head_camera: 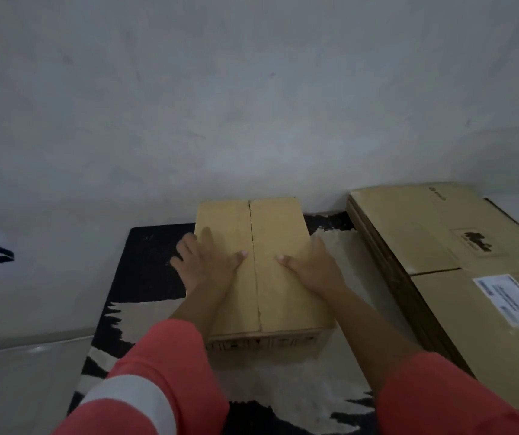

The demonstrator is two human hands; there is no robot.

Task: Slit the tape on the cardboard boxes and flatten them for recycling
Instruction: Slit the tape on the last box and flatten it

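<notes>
Left hand [207,264], right hand [313,265], seemingly flat.

Home floor: patterned rug [145,268], plastered wall [251,89].

**Head view, the only one:** a wide-angle camera worn on the person's head is looking forward and down along both outstretched arms. It is sitting close above them, so the sleeves [157,372] are filling the lower corners, while the left hand [208,265] and right hand [311,268] are lying just below centre on a cardboard box [270,293]. The grey wall [251,89] is occupying the upper half, the rug [145,262] the lower, and straight edges are bowing toward the margins
</notes>
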